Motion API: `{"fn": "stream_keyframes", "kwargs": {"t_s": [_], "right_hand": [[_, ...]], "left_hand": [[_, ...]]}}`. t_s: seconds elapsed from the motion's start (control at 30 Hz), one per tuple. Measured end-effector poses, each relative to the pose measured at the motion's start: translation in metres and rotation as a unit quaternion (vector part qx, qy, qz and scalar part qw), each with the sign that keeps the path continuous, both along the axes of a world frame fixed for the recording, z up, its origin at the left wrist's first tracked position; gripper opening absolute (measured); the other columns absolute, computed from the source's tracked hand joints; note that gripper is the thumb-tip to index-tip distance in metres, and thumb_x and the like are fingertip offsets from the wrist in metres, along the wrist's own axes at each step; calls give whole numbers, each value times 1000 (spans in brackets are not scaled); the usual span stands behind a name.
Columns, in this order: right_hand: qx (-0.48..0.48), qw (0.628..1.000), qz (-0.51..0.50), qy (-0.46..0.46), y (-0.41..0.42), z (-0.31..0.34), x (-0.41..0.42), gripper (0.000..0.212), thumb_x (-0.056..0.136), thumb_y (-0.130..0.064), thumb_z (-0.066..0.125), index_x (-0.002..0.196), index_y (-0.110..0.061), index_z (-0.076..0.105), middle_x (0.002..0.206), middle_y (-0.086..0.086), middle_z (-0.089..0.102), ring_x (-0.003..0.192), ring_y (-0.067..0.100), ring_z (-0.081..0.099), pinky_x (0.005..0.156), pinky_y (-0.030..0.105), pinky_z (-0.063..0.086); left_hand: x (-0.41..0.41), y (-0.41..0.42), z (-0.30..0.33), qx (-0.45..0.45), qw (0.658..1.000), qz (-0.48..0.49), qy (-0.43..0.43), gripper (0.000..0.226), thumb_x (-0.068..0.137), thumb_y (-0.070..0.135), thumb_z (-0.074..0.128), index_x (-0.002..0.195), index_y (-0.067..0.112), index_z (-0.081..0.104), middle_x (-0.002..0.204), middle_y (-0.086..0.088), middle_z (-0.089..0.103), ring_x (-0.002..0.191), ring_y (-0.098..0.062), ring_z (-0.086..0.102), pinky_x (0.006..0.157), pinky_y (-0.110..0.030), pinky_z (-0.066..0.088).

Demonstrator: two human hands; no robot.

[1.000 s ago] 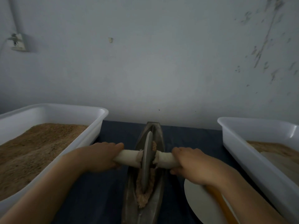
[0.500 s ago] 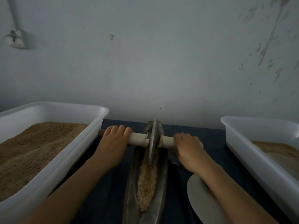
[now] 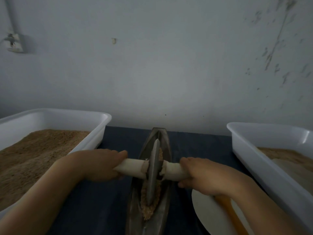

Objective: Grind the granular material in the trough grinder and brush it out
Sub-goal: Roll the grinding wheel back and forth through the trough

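Granules in trough; brown powder in left tub

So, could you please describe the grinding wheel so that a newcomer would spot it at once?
Between the two white tubs lies a dark metal trough on blue cloth. The grinding wheel stands upright in it: the only thin grey disc, on a pale axle gripped at both ends.

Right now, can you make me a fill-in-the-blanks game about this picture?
1. Both hands grip the white ____ of the grinding wheel.
2. The wheel stands in the metal ____, on the granular material.
3. The left hand is nearest the ____ bin.
4. Both bins are colored ____.

Missing words: handle; trough; left; white
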State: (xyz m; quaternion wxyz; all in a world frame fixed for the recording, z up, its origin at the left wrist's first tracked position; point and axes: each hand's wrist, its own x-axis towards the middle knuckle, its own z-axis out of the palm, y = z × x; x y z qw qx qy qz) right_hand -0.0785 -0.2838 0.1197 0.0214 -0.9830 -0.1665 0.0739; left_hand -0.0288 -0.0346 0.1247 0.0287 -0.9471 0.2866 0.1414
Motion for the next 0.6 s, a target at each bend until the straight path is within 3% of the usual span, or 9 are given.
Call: {"fn": "stream_keyframes", "kwargs": {"t_s": [0.17,0.27,0.4,0.6], "right_hand": [[-17,997,-12,-76,3,-9,14,31,94,-35,50,118,-15,45,120,3,52,106,20,49,76,29,28],[-12,992,-24,-122,-1,-18,29,29,94,-33,49,118,-15,46,119,4,52,107,21,48,81,32,31],[-13,977,-43,-208,-7,-33,48,21,93,-25,49,112,-16,46,114,3,52,102,22,47,71,31,24],[-19,959,-45,-281,-8,-45,61,21,90,-23,52,110,-17,49,109,2,54,98,22,48,69,31,20]], "left_hand": [[9,-1,-8,-37,999,9,-9,24,93,34,52,102,32,31,107,9,49,98,-6,49,91,-25,40],[21,-4,-21,-54,991,26,-120,25,93,36,51,112,27,37,118,5,51,103,-9,50,92,-25,41],[38,-13,-44,-72,945,33,-318,35,94,39,48,124,25,36,123,5,47,111,-12,47,96,-25,36],[46,-20,-59,-126,924,59,-356,37,94,39,48,127,26,38,125,6,45,113,-11,42,100,-24,29]]}}
